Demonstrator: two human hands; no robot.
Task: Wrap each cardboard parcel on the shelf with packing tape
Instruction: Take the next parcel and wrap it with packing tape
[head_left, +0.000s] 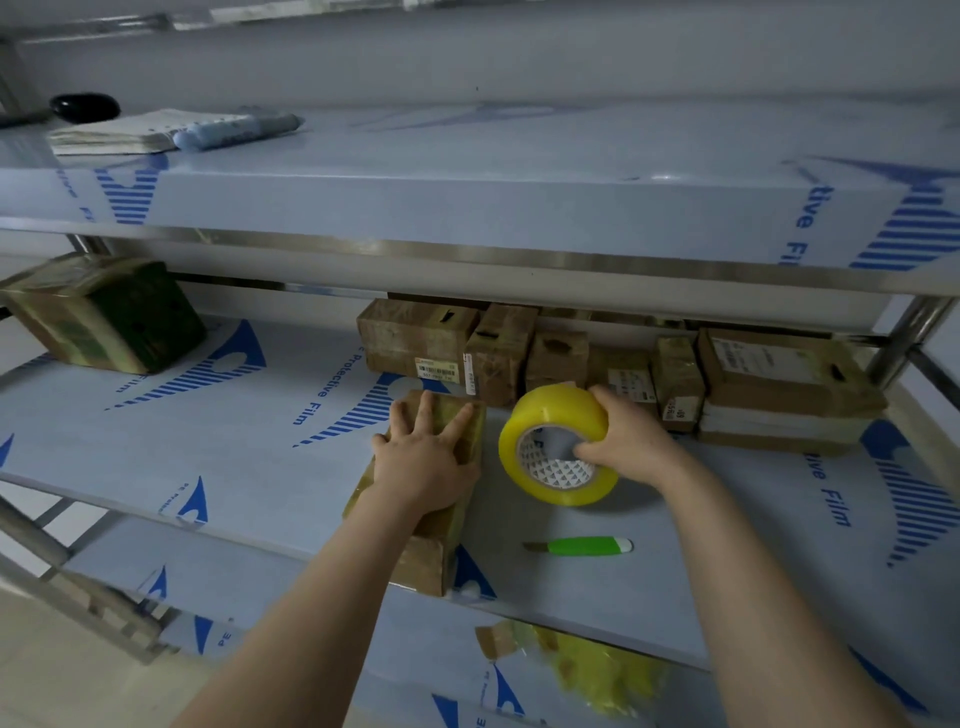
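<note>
A long cardboard parcel (441, 540) covered in yellowish tape lies on the middle shelf (260, 467), one end over the front edge. My left hand (423, 457) presses flat on its far end with spread fingers. To its right, my right hand (621, 441) grips a yellow roll of packing tape (550, 415), thumb inside the core, held just above the shelf. Several more cardboard parcels (415, 340) stand in a row at the back of the shelf.
A green-handled knife (582, 546) lies on the shelf near the front. A taped green-brown box (104, 317) sits at the far left. Crumpled yellow tape scraps (597, 670) lie on the lower shelf. A notebook (130, 132) and a black object rest on the top shelf.
</note>
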